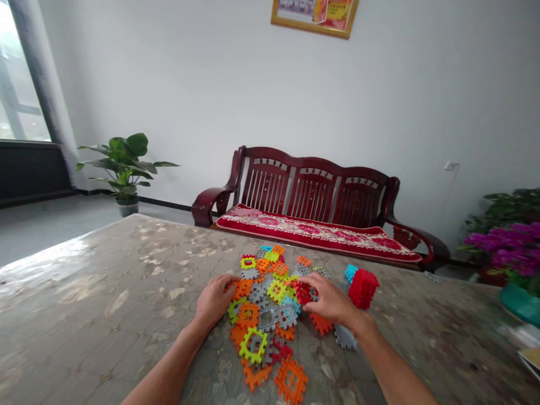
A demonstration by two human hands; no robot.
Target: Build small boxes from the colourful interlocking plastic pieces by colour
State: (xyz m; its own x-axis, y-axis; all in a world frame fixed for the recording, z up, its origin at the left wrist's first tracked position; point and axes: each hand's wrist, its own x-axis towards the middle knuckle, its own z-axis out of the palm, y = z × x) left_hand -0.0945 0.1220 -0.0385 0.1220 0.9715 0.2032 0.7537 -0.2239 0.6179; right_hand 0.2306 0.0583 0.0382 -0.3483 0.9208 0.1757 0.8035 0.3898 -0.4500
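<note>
A loose pile of interlocking plastic tiles lies on the table, with an orange tile, a lime green tile and a grey tile among them. My left hand rests at the pile's left edge, its fingers loosely apart beside another orange tile and no tile visibly gripped. On the other side, my right hand has its thumb and fingers closed around a red tile. Right of that hand stands a red block of stacked tiles, with a blue tile beside it.
The table has a patterned, glossy cover. Behind it stands a dark red wooden bench with a red floral cushion. A potted plant stands at the far left, and purple flowers in a teal pot sit at the right.
</note>
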